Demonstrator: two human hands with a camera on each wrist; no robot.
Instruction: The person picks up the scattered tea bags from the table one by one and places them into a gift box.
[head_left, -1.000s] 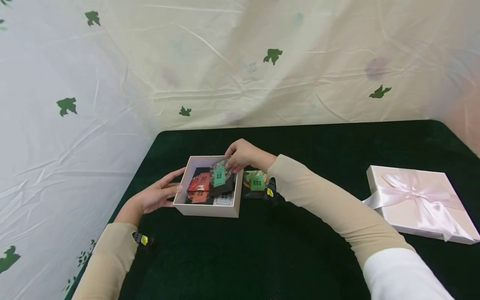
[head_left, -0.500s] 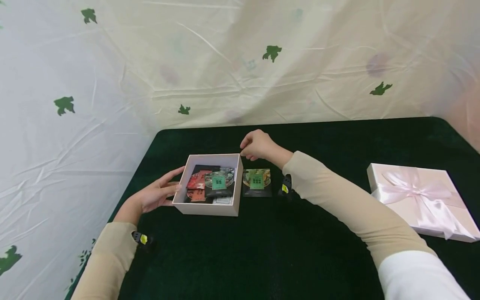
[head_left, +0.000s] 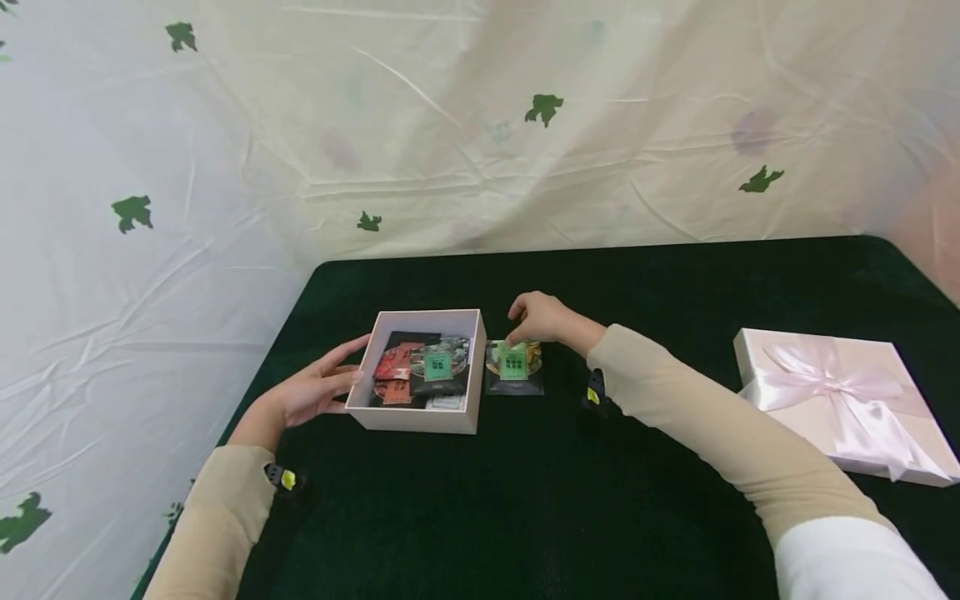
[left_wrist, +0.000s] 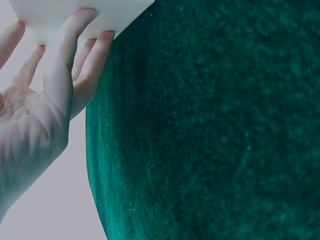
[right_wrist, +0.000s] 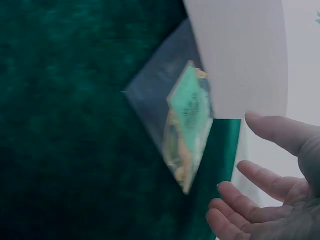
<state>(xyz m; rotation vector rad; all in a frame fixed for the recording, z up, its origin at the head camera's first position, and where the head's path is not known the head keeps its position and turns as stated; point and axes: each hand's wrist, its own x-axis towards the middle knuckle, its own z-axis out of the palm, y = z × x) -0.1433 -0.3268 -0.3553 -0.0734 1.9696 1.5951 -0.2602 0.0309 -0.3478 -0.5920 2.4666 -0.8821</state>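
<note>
My left hand (head_left: 318, 386) steadies the left side of a pale pink open box (head_left: 423, 422), its extended fingertips against the wall, as the left wrist view also shows. Inside the box lie several flat dark packets: red-labelled ones (head_left: 396, 367) at the left, and a green-labelled packet (head_left: 439, 367) on top at the right. On the cloth just right of the box is another dark packet with a green label (head_left: 513, 367). My right hand (head_left: 546, 317) is over its far edge. In the right wrist view the thumb and fingers are spread apart, with nothing between them.
A pink lid (head_left: 840, 408) with a satin ribbon bow lies at the right of the table. Dark green cloth (head_left: 525, 500) covers the table. A pale curtain (head_left: 450, 125) with green leaf-like patches hangs behind and at the left.
My right hand has laid the green-labelled packet in the box, let it go, and moved right to the packet on the cloth. My left hand has stayed at the box.
</note>
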